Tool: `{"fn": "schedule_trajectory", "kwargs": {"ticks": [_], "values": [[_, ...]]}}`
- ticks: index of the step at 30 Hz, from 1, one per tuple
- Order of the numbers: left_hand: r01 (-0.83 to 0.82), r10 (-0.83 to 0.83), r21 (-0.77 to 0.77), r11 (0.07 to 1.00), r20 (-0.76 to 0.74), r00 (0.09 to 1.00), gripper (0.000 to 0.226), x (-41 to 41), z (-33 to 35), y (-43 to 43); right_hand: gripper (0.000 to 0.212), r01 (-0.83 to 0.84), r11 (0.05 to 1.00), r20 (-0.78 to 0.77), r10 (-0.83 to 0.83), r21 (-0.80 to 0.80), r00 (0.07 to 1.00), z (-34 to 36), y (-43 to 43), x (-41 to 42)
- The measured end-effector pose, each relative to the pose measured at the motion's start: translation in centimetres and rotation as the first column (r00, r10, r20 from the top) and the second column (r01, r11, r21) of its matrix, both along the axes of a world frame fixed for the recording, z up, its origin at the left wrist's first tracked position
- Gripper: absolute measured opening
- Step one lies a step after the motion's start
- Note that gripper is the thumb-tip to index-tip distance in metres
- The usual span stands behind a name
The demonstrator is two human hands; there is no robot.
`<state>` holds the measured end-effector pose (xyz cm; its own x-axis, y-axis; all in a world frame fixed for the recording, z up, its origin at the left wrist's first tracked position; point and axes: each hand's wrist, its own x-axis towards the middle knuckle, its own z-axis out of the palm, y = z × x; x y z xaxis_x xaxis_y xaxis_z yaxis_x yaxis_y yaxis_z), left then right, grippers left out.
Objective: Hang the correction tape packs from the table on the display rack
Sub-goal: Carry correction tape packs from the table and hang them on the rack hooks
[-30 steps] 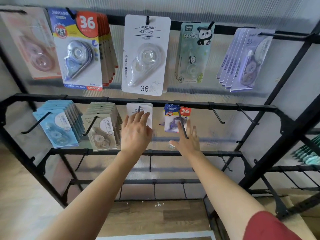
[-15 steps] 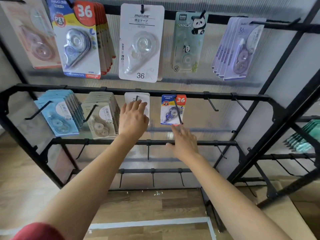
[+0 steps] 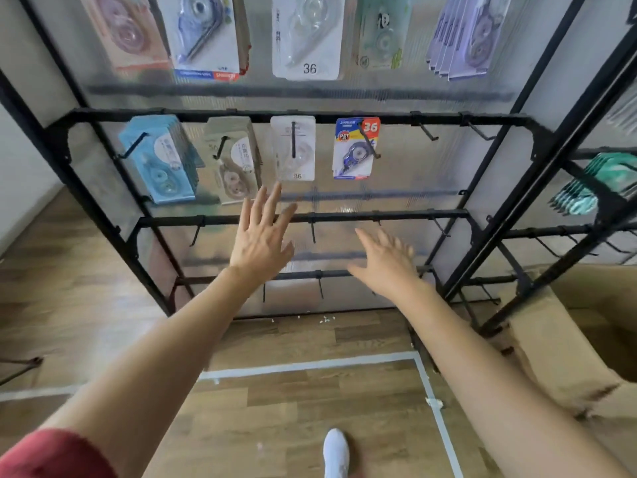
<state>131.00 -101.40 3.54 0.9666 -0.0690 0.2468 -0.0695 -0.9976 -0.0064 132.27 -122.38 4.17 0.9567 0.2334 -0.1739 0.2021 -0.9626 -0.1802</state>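
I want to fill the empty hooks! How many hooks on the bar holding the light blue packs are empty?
2. First empty hook hangs just right of the blue-and-red pack; second empty hook is farther right, near the frame.

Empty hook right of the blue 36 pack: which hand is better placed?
Right, probably. The right hand is open and nearer the empty hook; the left hand sits under the white pack.

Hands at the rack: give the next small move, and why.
Probably draw both back for another pack: left hand and right hand are open and empty, the white pack and blue pack hang on hooks, and a free hook is beside them.
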Motion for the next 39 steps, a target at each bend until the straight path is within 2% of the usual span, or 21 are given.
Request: {"fn": "schedule_trajectory", "kwargs": {"ticks": [3,6,12,17,21,25,29,35,39], "values": [[-0.028,0.021,-0.110,0.994,-0.056,0.998,0.066,-5.1,-1.5,1.3,0.072,0.025,1.000,-0.005,-0.025,-0.004,1.000,-0.6,0.1,-4.6],[-0.087,0.070,-0.147,0.985,-0.112,0.991,0.068,-10.2,-3.1,2.2,0.073,0.017,1.000,-0.020,-0.017,-0.003,1.000,-1.5,1.2,-9.3],[-0.177,0.167,-0.313,0.933,-0.058,0.984,0.057,-20.7,-5.5,4.2,0.075,0.038,0.998,-0.086,-0.042,-0.044,0.995,-2.9,4.8,-16.2],[-0.365,0.361,-0.389,0.846,-0.087,0.929,0.056,-29.3,-7.5,4.8,0.078,-0.119,0.987,-0.141,0.103,-0.106,0.985,-3.9,8.5,-20.7],[-0.497,0.495,-0.403,0.768,-0.117,0.861,0.058,-36.2,-8.7,3.9,0.076,-0.307,0.944,-0.147,0.289,-0.120,0.946,-4.6,10.1,-25.1],[-0.656,0.636,-0.365,0.660,-0.193,0.747,0.061,-44.0,-10.1,1.4,0.075,-0.479,0.872,-0.151,0.463,-0.101,0.874,-5.4,10.8,-30.6],[-0.793,0.767,-0.352,0.498,-0.248,0.592,0.065,-52.5,-10.7,-0.1,0.075,-0.630,0.774,-0.205,0.607,-0.066,0.768,-6.3,12.3,-36.8],[-0.933,0.912,-0.286,0.218,-0.281,0.299,0.065,-66.1,-10.3,0.3,0.076,-0.833,0.552,-0.232,0.808,-0.020,0.541,-6.2,17.1,-48.0],[-0.959,0.952,-0.284,0.021,-0.287,0.105,0.066,-75.0,-9.8,1.8,0.075,-0.934,0.355,-0.202,0.914,-0.023,0.352,-5.7,21.7,-56.6]]}}
